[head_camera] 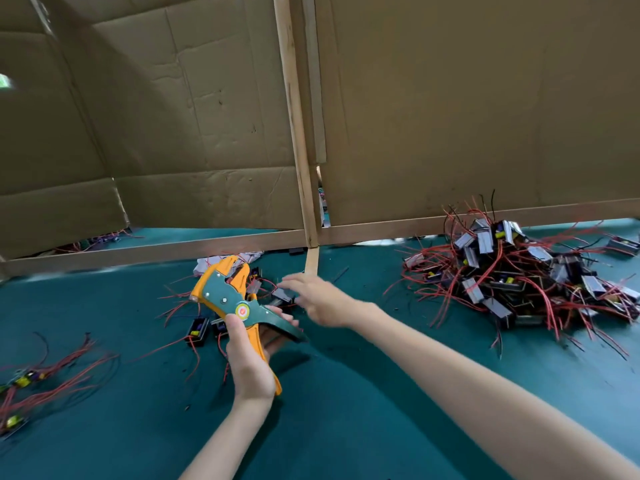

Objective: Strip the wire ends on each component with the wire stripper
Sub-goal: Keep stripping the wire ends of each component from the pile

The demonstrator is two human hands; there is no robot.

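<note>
A teal table (346, 427) is filling the lower half of the view. Along its far edge a low wooden rail (156, 249) is running from side to side, and tall cardboard panels (450, 98) are rising behind it, joined by an upright wooden post (294, 116). The widest open room is lying in the near middle of the table, around the 2 forearms.

The parts are lying loose on the table in 3 groups. A big pile of components (519, 271), small black and grey blocks tangled in long red wires, is heaped at the right, touching the rail. A few scattered components (199, 330) are lying in the centre. A smaller bunch of wired parts (31, 379) is sitting at the left edge.

The left hand (249, 362) is gripping the wire stripper (228, 292), its fingers curled round the handles, holding it up above the centre group. The tool is orange and dark teal, with a round red and yellow mark at its pivot and its head pointing up and away.

The right hand (322, 299) is reaching forward just beside the stripper, blurred, its fingers stretched out and loosely spread over the scattered components, holding nothing that shows.
</note>
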